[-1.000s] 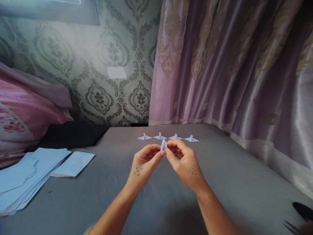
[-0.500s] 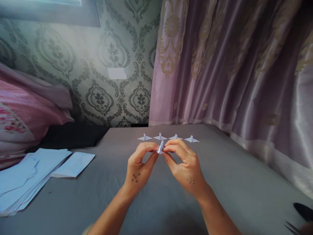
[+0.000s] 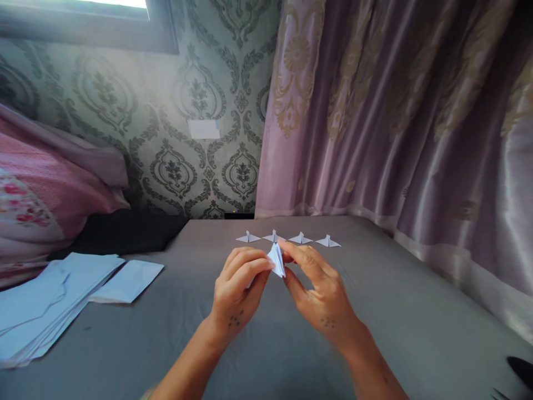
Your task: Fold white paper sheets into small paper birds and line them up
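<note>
A small folded white paper piece [image 3: 276,260] is held up between my two hands above the grey surface. My left hand [image 3: 239,283] pinches its left side between thumb and fingers. On the other side, my right hand [image 3: 318,283] has its thumb and index finger closed on the paper's right edge and top. Narrow layered folds show, with a point at the upper end. Just beyond my hands stands a row of several folded paper birds [image 3: 301,238] with spread wings and upright tips.
A stack of white paper sheets [image 3: 37,305] lies at the left, with a folded white paper [image 3: 127,281] beside it. Behind them are a black cloth [image 3: 125,233] and pink bedding [image 3: 58,172]. A purple curtain [image 3: 353,111] hangs along the right. Part of a dark object [image 3: 520,366] shows at lower right.
The folded paper has been turned, so its broader, layered side now faces me. My right index finger has moved to its top, and my left fingers lie further across its side.
</note>
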`<state>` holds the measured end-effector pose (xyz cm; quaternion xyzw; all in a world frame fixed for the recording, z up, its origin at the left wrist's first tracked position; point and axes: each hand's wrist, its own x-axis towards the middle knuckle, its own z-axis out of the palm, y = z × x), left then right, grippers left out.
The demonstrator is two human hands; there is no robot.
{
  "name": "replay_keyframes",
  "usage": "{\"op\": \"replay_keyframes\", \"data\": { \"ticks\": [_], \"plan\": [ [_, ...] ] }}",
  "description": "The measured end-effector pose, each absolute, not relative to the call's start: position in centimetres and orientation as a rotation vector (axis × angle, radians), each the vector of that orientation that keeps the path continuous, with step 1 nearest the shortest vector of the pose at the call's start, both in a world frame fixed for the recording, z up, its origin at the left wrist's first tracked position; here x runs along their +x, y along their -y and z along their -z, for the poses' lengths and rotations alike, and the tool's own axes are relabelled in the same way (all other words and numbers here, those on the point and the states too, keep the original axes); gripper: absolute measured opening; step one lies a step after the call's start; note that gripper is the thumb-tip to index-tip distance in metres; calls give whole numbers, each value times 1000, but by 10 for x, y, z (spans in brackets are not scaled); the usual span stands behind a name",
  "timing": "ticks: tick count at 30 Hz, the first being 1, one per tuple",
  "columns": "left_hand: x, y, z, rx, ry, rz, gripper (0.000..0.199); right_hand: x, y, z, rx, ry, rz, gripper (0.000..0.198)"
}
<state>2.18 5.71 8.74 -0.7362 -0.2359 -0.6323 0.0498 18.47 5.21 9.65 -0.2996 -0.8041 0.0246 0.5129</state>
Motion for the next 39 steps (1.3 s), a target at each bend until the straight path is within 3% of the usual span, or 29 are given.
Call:
{"op": "replay_keyframes", "data": {
  "ticks": [14, 22, 28, 32, 39],
  "plan": [
    [24, -54, -83, -2250, 838, 1934, 23, 185, -48, -103, -815, 1918, -27, 26],
    [23, -55, -80, -2716, 984, 1798, 38, 191, -51, -107, -777, 2022, -127, 20],
    [21, -54, -92, -2752, 1243, 2084, 10, 189, -51, -107, -890, 1907, -535, 8],
    [19, -56, -95, -2919, 1566, 2424, 13, 189, -53, -105, -977, 1789, -758, 11],
    [23, -57, -93, -2592, 1932, 2866, 16, 188, -56, -100, -1010, 1696, -953, 17]
  ]
}}
